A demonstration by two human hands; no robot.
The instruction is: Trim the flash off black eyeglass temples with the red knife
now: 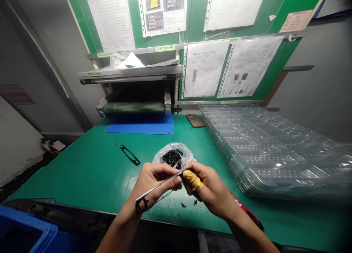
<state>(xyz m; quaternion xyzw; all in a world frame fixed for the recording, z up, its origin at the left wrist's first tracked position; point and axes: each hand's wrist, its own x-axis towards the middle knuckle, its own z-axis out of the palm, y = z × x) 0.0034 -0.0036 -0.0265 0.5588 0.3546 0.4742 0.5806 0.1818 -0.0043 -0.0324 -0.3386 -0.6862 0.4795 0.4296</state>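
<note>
My left hand (147, 179) is closed on a long, narrow black frame-shaped part (147, 194), which slants down past the palm towards the wrist. At the part's upper end, the fingers of my right hand (213, 185) are pinched together, with a yellow finger cot (193, 180) on the thumb. Whether a smaller piece sits between those fingertips is hidden. Just behind both hands stands an open clear plastic bag (162, 150) full of small black pieces (172, 157). A similar black frame (129, 155) lies flat on the green mat, left of the bag.
Stacked clear plastic trays (247, 154) fill the right side. A small conveyor (134, 107) stands at the back above a blue sheet (143, 126), near a phone (195, 120). A red and black tool (249, 212) lies partly under my right forearm. Black scraps (183, 205) dot the front.
</note>
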